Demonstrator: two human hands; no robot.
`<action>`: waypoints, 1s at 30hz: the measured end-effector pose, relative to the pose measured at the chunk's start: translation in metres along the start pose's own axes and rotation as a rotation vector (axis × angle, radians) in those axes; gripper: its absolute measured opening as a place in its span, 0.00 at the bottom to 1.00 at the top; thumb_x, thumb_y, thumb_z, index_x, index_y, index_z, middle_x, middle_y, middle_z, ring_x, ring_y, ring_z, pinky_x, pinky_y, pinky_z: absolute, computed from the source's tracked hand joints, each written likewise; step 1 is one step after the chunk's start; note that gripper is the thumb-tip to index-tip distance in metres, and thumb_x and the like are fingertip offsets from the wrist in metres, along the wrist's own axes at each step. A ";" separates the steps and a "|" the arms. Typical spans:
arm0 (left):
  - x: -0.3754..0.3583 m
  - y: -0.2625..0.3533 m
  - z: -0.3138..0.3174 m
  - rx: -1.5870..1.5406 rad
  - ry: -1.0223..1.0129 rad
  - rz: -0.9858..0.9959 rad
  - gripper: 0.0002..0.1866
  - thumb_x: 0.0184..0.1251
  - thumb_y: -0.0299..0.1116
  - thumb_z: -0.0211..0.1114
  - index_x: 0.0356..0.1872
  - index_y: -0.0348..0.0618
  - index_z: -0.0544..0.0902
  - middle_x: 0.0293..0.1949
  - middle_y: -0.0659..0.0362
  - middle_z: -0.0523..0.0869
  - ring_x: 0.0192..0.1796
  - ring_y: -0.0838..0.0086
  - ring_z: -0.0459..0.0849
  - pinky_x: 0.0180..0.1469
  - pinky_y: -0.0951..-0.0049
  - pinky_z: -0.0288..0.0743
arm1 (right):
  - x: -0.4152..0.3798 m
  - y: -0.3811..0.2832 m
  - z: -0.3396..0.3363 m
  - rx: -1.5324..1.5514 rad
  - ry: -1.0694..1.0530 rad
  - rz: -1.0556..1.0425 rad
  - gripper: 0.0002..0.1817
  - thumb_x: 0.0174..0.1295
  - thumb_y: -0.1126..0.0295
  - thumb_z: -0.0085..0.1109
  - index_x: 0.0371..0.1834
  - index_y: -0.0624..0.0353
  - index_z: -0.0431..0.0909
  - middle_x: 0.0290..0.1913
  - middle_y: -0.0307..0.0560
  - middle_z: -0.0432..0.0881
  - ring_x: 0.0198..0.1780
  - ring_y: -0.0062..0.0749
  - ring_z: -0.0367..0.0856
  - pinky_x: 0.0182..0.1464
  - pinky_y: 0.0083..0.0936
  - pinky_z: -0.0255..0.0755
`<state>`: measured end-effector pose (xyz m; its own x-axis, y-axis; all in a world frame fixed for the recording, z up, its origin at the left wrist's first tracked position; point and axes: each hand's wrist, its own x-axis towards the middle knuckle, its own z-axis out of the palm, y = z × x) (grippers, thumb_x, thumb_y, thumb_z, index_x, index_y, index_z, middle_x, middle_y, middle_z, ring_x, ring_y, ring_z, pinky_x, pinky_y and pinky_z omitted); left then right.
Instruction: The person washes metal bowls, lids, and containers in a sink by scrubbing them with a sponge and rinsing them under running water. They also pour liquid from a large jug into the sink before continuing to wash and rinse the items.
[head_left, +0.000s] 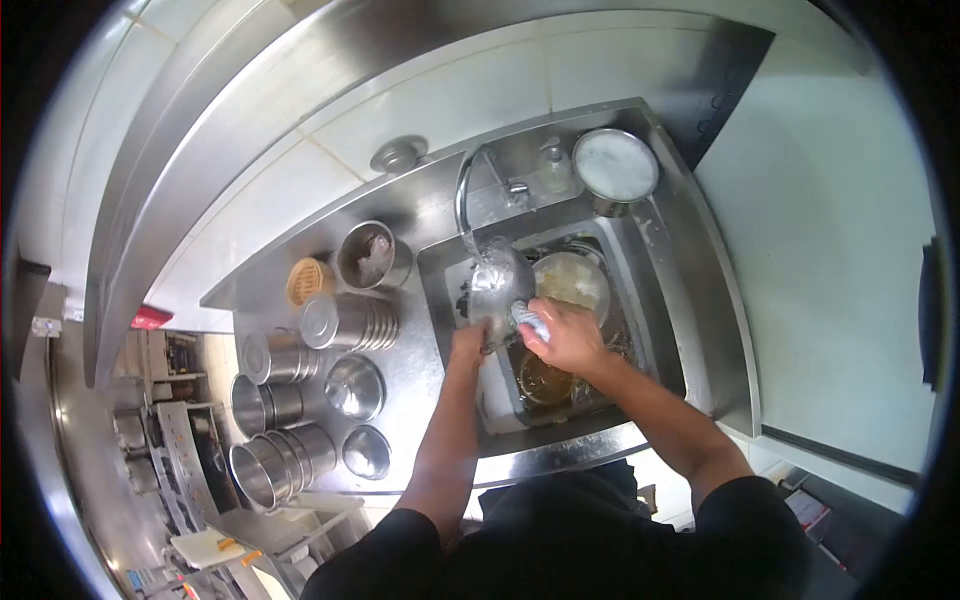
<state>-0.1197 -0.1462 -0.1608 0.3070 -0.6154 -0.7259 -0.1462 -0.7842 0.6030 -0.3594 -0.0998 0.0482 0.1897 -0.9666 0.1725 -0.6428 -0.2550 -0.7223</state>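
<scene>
Under the running faucet (463,200), a shiny metal bowl (497,280) is held tilted above the sink (655,310). My left hand (468,345) grips its lower left edge. In my right hand (568,335) is a whitish-grey scrubbing cloth (531,320), pressed against or very near the bowl's right side; contact is hard to make out. Behind my right hand, a pale round dish (575,280) lies in the sink. Lower down, a round container in brownish water (545,380) is partly covered by my right hand and forearm.
A pot of white suds (616,165) stands at the sink's back right corner, beside a soap bottle (553,165). On the left counter are stacked metal pots (285,465), lids (354,387), a bamboo steamer (309,282) and a deep pot (372,255) with something inside.
</scene>
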 end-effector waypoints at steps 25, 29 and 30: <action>-0.022 -0.003 0.075 -0.696 -0.561 -0.159 0.23 0.76 0.58 0.54 0.45 0.50 0.83 0.34 0.60 0.86 0.28 0.70 0.83 0.29 0.68 0.79 | -0.004 0.043 0.075 0.292 0.118 -0.160 0.23 0.68 0.73 0.55 0.67 0.63 0.73 0.68 0.63 0.75 0.67 0.60 0.75 0.71 0.44 0.67; -0.012 0.019 0.066 -0.803 -1.259 -0.588 0.18 0.75 0.53 0.54 0.40 0.48 0.79 0.26 0.61 0.78 0.16 0.78 0.70 0.18 0.79 0.60 | 0.105 0.081 -0.034 -0.152 0.511 -0.131 0.17 0.65 0.73 0.54 0.56 0.62 0.80 0.60 0.60 0.79 0.59 0.57 0.78 0.64 0.48 0.71; -0.010 0.021 0.070 -0.797 -1.283 -0.631 0.18 0.75 0.52 0.54 0.40 0.47 0.78 0.26 0.60 0.77 0.16 0.79 0.69 0.18 0.80 0.59 | 0.135 0.106 -0.054 -0.325 0.600 -0.072 0.16 0.64 0.72 0.54 0.54 0.60 0.81 0.59 0.57 0.77 0.57 0.56 0.77 0.62 0.48 0.71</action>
<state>-0.1917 -0.1622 -0.1635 -0.8695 -0.2098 -0.4471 0.3107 -0.9361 -0.1651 -0.4417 -0.2582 0.0308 -0.1433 -0.7705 0.6211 -0.8517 -0.2236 -0.4739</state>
